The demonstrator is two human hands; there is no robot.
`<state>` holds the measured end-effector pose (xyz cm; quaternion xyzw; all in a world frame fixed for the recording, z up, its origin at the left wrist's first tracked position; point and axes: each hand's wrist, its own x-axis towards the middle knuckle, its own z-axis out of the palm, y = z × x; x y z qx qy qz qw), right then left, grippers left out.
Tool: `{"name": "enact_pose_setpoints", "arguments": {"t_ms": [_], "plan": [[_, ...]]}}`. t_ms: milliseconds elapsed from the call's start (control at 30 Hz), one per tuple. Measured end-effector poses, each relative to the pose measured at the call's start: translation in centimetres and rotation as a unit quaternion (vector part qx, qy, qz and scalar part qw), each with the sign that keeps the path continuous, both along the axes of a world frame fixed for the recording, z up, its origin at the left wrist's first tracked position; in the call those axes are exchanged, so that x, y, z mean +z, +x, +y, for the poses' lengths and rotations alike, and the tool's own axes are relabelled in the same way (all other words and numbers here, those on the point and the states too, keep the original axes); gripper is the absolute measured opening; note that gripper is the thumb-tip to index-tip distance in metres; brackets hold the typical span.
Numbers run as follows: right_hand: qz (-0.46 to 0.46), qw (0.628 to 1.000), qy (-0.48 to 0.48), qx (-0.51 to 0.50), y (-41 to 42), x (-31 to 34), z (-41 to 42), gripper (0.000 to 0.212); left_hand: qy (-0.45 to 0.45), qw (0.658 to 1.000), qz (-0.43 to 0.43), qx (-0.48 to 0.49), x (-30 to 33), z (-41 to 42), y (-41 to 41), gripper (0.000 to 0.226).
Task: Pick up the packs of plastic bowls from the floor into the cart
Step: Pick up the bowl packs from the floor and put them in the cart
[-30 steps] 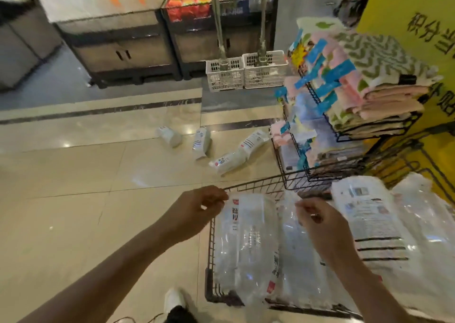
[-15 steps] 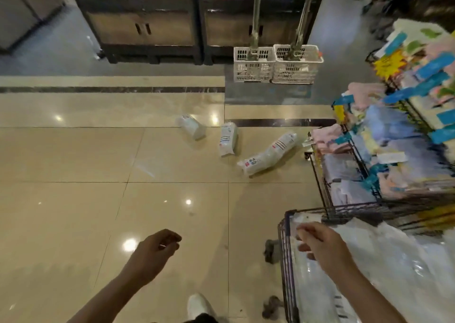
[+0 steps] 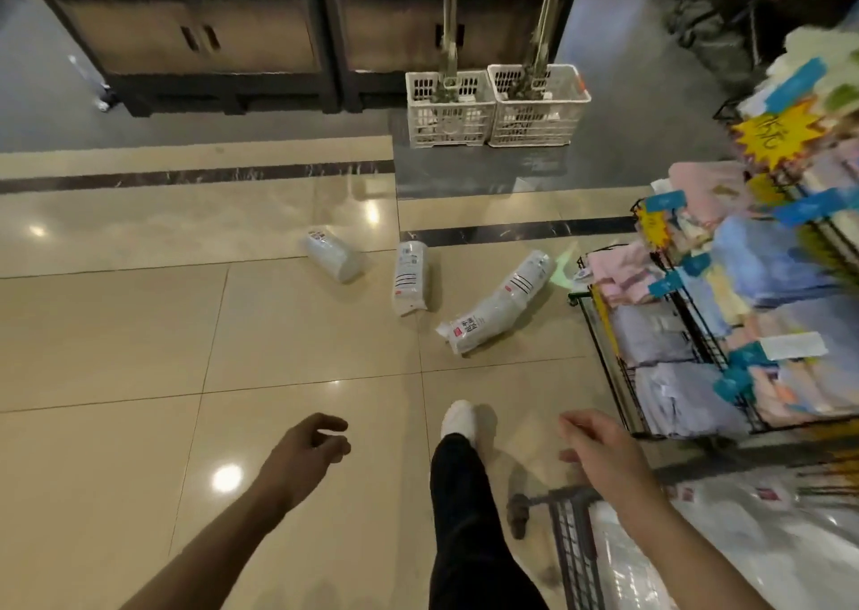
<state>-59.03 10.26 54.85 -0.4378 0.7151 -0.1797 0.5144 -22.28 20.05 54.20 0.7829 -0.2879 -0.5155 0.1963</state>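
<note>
Three clear packs of plastic bowls lie on the beige tiled floor ahead: a short left pack [image 3: 332, 256], a middle pack [image 3: 410, 277] and a longer right pack [image 3: 499, 305] lying at a slant. The wire cart [image 3: 574, 544] is at the lower right, with several packs in it [image 3: 725, 549]. My left hand [image 3: 307, 453] hangs over the floor with loosely curled fingers and holds nothing. My right hand [image 3: 599, 451] is above the cart's front corner, relaxed and empty. Both hands are well short of the packs on the floor.
A wire rack of folded towels [image 3: 725, 330] stands at the right, close to the right pack. Two white plastic crates [image 3: 495, 107] holding poles sit beyond the packs. Dark cabinets [image 3: 195, 37] line the back. My leg and white shoe [image 3: 458, 419] step forward between my hands.
Both hands have left the pack in the cart and are empty. I have stepped forward past the cart's front toward the packs on the floor, which look closer.
</note>
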Motion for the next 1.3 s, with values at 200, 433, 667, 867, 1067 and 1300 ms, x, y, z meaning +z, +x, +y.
{"name": "enact_pose_setpoints", "arguments": {"t_ms": [200, 433, 667, 867, 1067, 1300], "plan": [[-0.035, 0.999, 0.012, -0.002, 5.8, -4.0, -16.2, 0.006, 0.011, 0.999, -0.002, 0.044, -0.3, -17.7, 4.4, 0.025], [-0.007, 0.994, 0.107, -0.012, 10.9, -6.5, -28.5, 0.01, 0.037, 0.999, -0.029, 0.006, -1.1, -37.1, 8.6, 0.024], [0.05, 0.979, 0.191, -0.044, 13.0, -12.7, -37.8, 0.011, 0.137, 0.989, 0.016, -0.045, -11.2, -54.2, 10.7, 0.033], [0.078, 0.958, 0.223, -0.162, 13.7, -30.0, -45.4, 0.024, 0.176, 0.967, -0.038, -0.179, -32.4, -66.8, 10.4, 0.067], [0.013, 0.904, 0.269, -0.332, 15.4, -52.6, -50.7, 0.101, 0.145, 0.968, -0.094, -0.181, -54.6, -74.1, 9.1, 0.119], [0.05, 0.839, 0.276, -0.466, 18.1, -68.6, -51.9, 0.139, 0.132, 0.97, -0.173, -0.109, -69.7, -75.3, 8.0, 0.155]]}}
